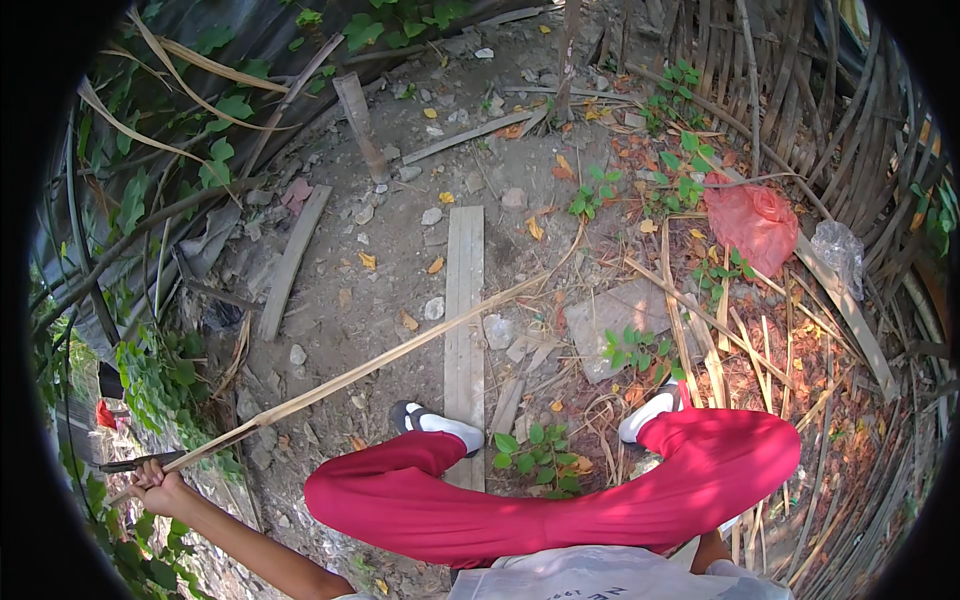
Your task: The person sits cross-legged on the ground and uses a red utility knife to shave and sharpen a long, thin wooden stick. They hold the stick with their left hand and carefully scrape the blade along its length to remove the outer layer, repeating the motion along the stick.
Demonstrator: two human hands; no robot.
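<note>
My left hand (160,488), out at the far left, is closed round the near end of a long, pale split strip (370,370), which looks like bamboo or cane. The strip slants up to the right across the ground and thins to a curved tip. Against the same hand lies a dark, narrow, blade-like piece (130,464); whether the fingers grip it too I cannot tell. Only a bit of my right forearm (710,552) shows beside my right knee; the right hand is out of sight.
Between my feet lies a flat wooden plank (465,300). A short post (362,130) stands at the far left. On the right are loose strips (715,340), a red plastic bag (750,220) and a woven stick fence (840,110). Leafy vines (150,390) hang at the left.
</note>
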